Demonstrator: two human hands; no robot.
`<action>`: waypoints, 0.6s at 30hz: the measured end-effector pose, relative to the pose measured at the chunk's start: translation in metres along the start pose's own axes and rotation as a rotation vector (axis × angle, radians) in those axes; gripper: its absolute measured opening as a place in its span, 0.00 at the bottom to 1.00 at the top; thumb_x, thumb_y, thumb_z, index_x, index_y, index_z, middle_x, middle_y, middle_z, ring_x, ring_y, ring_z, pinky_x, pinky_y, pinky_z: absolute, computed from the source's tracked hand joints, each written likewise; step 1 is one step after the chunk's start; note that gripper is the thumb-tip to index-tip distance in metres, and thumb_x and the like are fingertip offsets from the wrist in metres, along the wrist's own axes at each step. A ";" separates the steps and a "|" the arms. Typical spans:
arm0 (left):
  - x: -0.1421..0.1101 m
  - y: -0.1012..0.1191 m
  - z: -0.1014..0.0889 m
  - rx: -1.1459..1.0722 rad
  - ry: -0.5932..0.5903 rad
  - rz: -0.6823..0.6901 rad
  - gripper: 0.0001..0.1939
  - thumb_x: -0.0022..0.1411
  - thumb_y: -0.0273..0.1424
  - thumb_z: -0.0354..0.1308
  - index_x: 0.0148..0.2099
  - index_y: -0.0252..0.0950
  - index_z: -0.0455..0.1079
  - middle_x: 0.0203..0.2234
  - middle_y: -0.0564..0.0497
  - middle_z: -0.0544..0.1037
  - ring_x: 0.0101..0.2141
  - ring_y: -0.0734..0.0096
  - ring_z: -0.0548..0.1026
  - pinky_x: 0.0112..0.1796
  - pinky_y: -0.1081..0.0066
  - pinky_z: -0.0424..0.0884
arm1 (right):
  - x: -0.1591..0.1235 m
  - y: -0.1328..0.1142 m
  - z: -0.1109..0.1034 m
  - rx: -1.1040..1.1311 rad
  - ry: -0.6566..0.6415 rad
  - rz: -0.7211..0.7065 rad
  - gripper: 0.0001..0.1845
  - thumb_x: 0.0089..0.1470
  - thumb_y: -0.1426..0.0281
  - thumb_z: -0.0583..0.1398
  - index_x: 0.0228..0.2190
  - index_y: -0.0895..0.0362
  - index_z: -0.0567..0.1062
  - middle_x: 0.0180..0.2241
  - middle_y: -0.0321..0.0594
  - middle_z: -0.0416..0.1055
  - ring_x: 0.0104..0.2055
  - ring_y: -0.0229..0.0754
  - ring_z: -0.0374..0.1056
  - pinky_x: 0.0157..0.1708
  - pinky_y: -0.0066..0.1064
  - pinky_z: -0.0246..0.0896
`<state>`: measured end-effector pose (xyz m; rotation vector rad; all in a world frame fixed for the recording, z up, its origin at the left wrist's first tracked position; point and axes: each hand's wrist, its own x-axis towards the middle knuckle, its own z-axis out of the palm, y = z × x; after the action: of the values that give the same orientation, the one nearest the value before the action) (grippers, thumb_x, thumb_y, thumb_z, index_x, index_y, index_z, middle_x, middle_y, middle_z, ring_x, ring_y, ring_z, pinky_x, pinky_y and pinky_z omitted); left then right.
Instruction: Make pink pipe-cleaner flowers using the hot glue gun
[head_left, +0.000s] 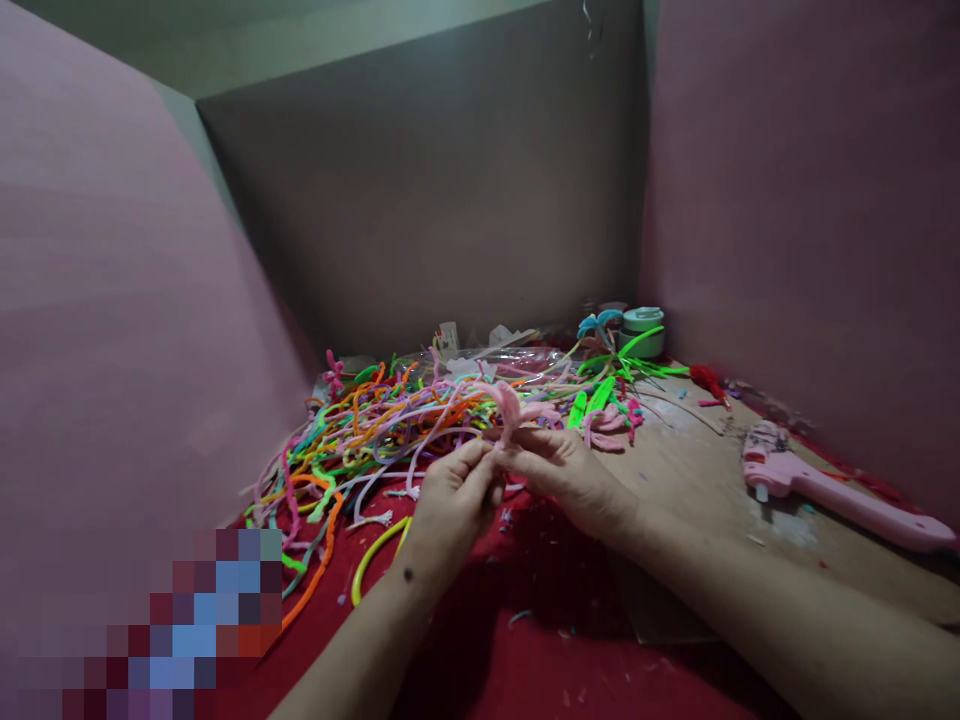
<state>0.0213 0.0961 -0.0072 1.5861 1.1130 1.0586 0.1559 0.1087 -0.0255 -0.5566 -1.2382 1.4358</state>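
While L hand (pixel 459 488) & R hand (pixel 559 465) pinch fuzzy pink curl (pixel 509 408), tangled multicol. strands (pixel 390 425) behind.

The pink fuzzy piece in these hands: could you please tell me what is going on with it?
A person's left hand and right hand pinch the pink fuzzy piece above a red cloth. Beyond lies a tangle of coloured stems; a pink glue gun rests at right.

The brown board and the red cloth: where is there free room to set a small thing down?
Mostly free, scraps aside: the board between the right hand and the pink glue gun; the red cloth between the forearms. Crowded: beyond the left hand, under tangled fuzzy stems.
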 end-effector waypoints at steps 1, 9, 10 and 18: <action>0.000 0.002 -0.001 -0.110 -0.047 -0.058 0.14 0.59 0.38 0.52 0.25 0.36 0.60 0.13 0.59 0.59 0.12 0.83 0.53 0.14 0.79 0.49 | 0.000 -0.001 0.000 -0.010 -0.013 0.015 0.10 0.45 0.64 0.63 0.23 0.59 0.75 0.21 0.33 0.66 0.23 0.32 0.56 0.26 0.26 0.52; 0.000 0.001 -0.006 -0.668 -0.327 -0.256 0.10 0.61 0.33 0.50 0.30 0.34 0.62 0.12 0.63 0.55 0.10 0.88 0.41 0.11 0.83 0.47 | 0.003 0.003 -0.010 0.122 -0.072 0.111 0.10 0.44 0.65 0.64 0.26 0.60 0.75 0.23 0.34 0.66 0.21 0.29 0.53 0.20 0.24 0.46; -0.001 0.001 -0.007 -0.705 -0.359 -0.270 0.09 0.61 0.32 0.50 0.30 0.34 0.63 0.12 0.63 0.54 0.09 0.88 0.40 0.11 0.83 0.47 | 0.003 0.005 -0.011 0.157 -0.100 0.130 0.10 0.44 0.65 0.64 0.25 0.60 0.75 0.23 0.35 0.67 0.22 0.30 0.55 0.20 0.24 0.48; -0.003 0.005 -0.003 -0.378 -0.281 -0.188 0.12 0.61 0.38 0.49 0.31 0.35 0.63 0.12 0.62 0.57 0.09 0.86 0.46 0.12 0.81 0.49 | 0.003 0.006 -0.009 0.230 -0.084 0.092 0.08 0.45 0.67 0.64 0.28 0.59 0.77 0.21 0.34 0.67 0.22 0.30 0.58 0.22 0.22 0.51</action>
<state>0.0186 0.0932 -0.0017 1.2554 0.7992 0.8326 0.1603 0.1158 -0.0329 -0.4036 -1.1047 1.6681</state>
